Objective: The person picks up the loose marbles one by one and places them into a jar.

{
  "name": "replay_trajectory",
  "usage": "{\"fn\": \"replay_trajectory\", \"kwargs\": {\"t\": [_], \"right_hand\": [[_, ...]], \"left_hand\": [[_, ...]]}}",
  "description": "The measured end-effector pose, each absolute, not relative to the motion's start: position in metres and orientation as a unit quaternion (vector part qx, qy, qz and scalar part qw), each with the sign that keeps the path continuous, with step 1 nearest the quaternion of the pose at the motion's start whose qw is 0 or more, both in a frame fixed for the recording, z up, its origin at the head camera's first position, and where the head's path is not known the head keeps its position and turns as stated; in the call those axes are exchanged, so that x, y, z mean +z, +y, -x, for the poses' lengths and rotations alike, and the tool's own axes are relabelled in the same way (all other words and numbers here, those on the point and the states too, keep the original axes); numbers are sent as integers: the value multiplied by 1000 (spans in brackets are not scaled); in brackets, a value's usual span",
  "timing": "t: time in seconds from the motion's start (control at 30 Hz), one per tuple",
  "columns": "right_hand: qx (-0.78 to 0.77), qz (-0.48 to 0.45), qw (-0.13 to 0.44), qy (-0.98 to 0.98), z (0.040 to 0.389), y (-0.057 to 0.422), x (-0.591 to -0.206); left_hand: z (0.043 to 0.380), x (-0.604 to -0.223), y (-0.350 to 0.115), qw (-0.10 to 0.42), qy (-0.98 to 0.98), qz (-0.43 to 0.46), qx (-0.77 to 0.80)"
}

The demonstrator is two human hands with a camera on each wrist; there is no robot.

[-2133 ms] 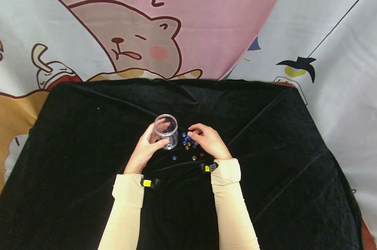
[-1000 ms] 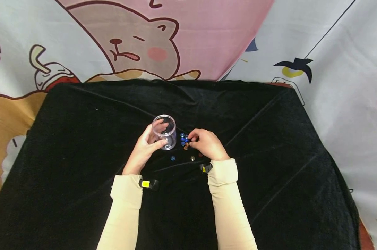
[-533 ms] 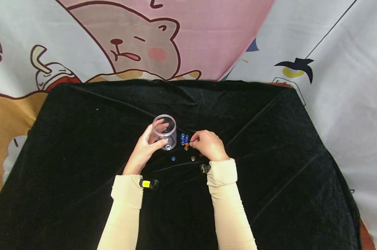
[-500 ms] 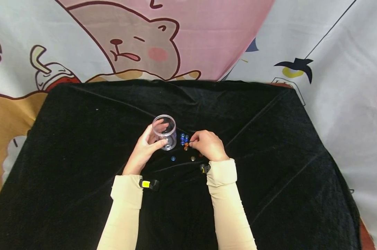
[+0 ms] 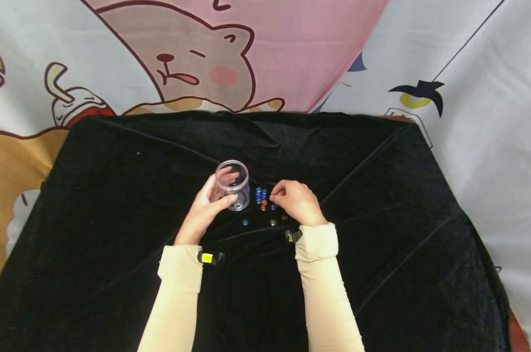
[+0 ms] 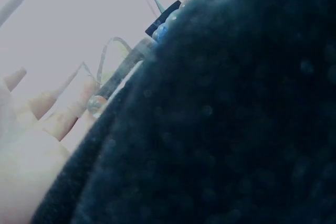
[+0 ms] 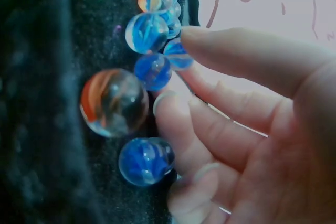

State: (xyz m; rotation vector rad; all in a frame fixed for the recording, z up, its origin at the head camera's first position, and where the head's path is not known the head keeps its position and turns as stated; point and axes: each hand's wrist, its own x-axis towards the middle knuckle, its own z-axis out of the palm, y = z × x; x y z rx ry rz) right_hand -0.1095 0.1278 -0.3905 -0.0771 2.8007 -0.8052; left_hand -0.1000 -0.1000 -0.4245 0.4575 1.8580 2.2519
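My left hand (image 5: 205, 205) grips a clear, open-topped plastic jar (image 5: 240, 195), thumb on the near side and fingers around the back. Just right of the jar lies a cluster of glass marbles (image 5: 258, 194), mostly blue with some orange ones. At its right edge is my right hand (image 5: 298, 201). In the right wrist view, my right thumb and index finger pinch a blue marble (image 7: 179, 54), while another blue marble (image 7: 145, 162) lies below by the curled fingers. An orange-streaked marble (image 7: 114, 103) appears larger in front. The left wrist view is hazy, showing the left hand (image 6: 31, 145) partly.
Stray marbles lie nearer me: a blue one (image 5: 245, 222), a pale one (image 5: 272, 222) and a reddish one (image 5: 284, 217). Black velvet cloth (image 5: 138, 205) covers the table. A printed curtain (image 5: 291, 49) hangs behind it.
My right hand has drawn from over the marbles toward the cluster's right edge, uncovering a blue marble below its fingertips. My left hand and the jar stay in place.
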Motion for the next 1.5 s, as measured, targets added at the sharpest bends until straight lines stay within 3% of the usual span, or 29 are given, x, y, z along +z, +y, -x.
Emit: {"fn": "replay_trajectory", "kwargs": {"t": [0.33,0.77,1.5], "right_hand": [[-327,42,55,943,109,133,-393],[-383,81,-65,918,115,127,-389],[-501,138,-116,846,107,98,-374]], "left_hand": [[94,-418,-97,111,628,-161,753],[93,-412,-100,102,616,-202,755],[92,-412,-101,90,595,-205,772]]}}
